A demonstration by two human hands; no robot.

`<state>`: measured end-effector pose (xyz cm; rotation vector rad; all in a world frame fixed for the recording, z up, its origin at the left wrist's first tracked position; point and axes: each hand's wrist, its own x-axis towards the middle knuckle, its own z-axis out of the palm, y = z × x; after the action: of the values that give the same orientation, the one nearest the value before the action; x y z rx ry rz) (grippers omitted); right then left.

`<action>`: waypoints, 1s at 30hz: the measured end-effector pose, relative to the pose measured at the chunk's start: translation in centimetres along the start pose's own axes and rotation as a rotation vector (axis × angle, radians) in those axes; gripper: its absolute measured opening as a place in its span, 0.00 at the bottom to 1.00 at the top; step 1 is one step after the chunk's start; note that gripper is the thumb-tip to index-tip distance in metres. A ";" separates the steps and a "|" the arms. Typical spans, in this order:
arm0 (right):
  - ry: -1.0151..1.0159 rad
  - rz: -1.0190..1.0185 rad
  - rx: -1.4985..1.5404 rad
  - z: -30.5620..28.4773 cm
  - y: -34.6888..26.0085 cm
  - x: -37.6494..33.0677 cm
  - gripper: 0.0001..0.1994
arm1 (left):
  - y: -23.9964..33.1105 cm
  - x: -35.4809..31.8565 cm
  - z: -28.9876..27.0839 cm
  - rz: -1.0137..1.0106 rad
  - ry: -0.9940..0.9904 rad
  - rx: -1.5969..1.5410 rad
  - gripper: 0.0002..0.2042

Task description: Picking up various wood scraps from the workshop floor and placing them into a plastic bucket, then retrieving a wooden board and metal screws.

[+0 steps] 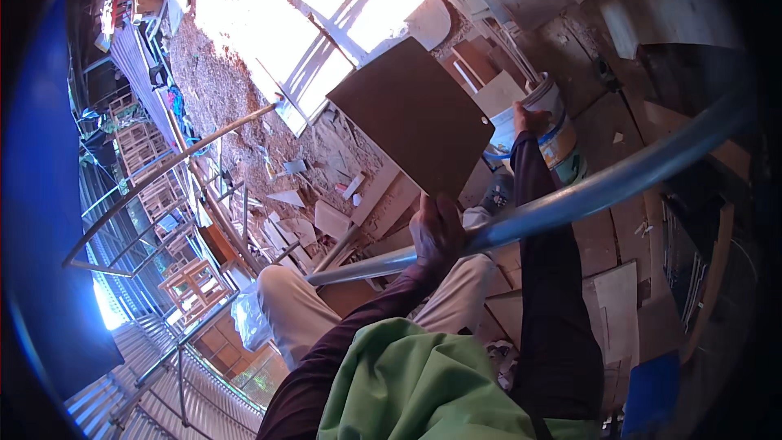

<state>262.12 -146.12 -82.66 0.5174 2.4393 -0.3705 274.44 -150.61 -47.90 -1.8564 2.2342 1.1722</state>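
Note:
A dark brown flat board [415, 114] with a small hole near its right corner is tilted up in front of me. My left hand [436, 230] is closed on the board's near edge. Farther right, my right hand [531, 121] is at the near side of a whitish bucket [547, 102], apart from the board. Its thumb points up, but the other fingers are too small and dim to read. Whether it touches the bucket I cannot tell. Tall offcuts and a reddish-brown piece [475, 63] stand beside the bucket.
A thick metal tube [603, 191] curves across the view over my right forearm. Wood scraps and shavings [216, 81] litter the ground at left. Wooden frames [194, 287] are stacked farther left beside a blue sheet [41, 195]. Flat panels [615, 301] lie at right.

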 end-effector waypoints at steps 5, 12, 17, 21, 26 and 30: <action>-0.521 0.061 0.474 -2.5 1.3 2.9 0.30 | 0.1 0.5 -0.3 0.158 0.024 0.138 0.12; -0.785 0.478 1.625 -12.7 3.9 -1.0 0.19 | 0.4 0.5 0.0 0.045 0.014 0.118 0.12; -0.585 0.121 1.804 -29.7 1.8 -14.3 0.26 | 0.7 0.4 -0.1 0.031 0.046 0.152 0.12; -0.292 -0.065 1.110 -33.2 -2.2 -22.3 0.27 | 0.7 1.2 -1.0 -0.090 -0.018 0.156 0.13; -0.058 0.097 1.006 -30.7 -5.7 -22.3 0.28 | 1.3 1.1 -0.8 -0.116 -0.086 0.152 0.15; 0.354 -0.005 0.569 -28.9 -7.0 -22.1 0.30 | 0.5 1.8 -0.5 -0.186 -0.218 0.228 0.18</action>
<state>260.61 -147.49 -45.69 0.8769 2.6562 -1.0691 273.74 -152.39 -48.07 -1.7129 1.9417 0.9895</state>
